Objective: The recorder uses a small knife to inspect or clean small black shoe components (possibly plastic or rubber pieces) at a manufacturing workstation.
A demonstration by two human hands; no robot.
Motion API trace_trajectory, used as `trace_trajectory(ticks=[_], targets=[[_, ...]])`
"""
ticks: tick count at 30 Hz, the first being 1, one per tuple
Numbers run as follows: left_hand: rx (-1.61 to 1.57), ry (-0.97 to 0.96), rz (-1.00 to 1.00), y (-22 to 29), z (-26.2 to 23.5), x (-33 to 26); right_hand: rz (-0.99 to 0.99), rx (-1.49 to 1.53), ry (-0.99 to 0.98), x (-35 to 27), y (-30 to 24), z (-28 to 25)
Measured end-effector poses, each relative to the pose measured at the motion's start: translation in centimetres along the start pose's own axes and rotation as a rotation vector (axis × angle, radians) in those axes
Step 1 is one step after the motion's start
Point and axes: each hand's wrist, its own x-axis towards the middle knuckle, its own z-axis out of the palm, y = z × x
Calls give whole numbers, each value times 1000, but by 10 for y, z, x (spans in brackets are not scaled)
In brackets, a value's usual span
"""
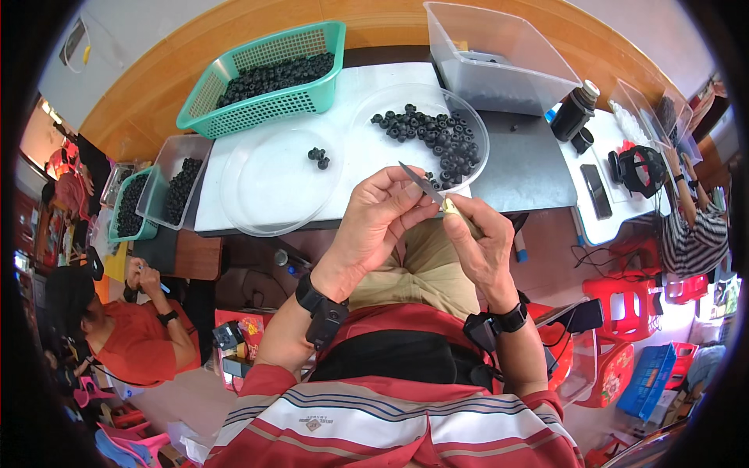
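A: Setting first. What's the surface?

B: I log a white worktop [367,93] with a grey mat on its right part, backed by a curved wooden edge. Other people sit at left and right, and red plastic stools [632,300] stand on the floor at right.

A: Nearest the camera?

B: My striped red shirt and both forearms, each with a black wrist strap. The left hand [374,226] is curled, fingertips pinched together near the blade's tip; whether a small piece sits in that pinch I cannot tell. The right hand [480,242] is closed around the pale handle of a small knife [425,187], whose blade slants up and left between the two hands. Both hands hover above my lap, just short of the table's near edge.

A: Beyond the hands?

B: Two clear round dishes. The left dish [234,199] holds only a few small black ring-shaped parts [317,157]. The right dish [476,125] holds a loose heap of the same black parts [437,136]; the knife tip and my left fingers overlap its near rim in view.

A: Farther back?

B: A teal basket [331,62] filled with black parts, then a clear empty-looking bin [499,54] at right rear. At far left, a clear tub [160,175] and a smaller teal basket [117,226] also carry black parts.
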Motion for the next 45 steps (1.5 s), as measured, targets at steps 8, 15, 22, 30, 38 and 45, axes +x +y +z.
trace_trajectory(ticks=[8,15,22,30,38,45], targets=[[36,39,-14,0,1,-2,-86,-62,-7,0,-1,-9],[32,-8,-20,0,6,-5,-152,-50,4,-1,-1,-16],[-31,-50,-33,-2,-2,-7,-107,-6,34,-4,-1,-17],[-74,-84,28,2,5,-8,83,109,150,-10,7,-33],[-77,-8,-50,-7,8,-6,-113,-12,5,-10,-2,-28],[-110,-50,-45,-14,2,-2,-92,20,11,-9,6,-32]])
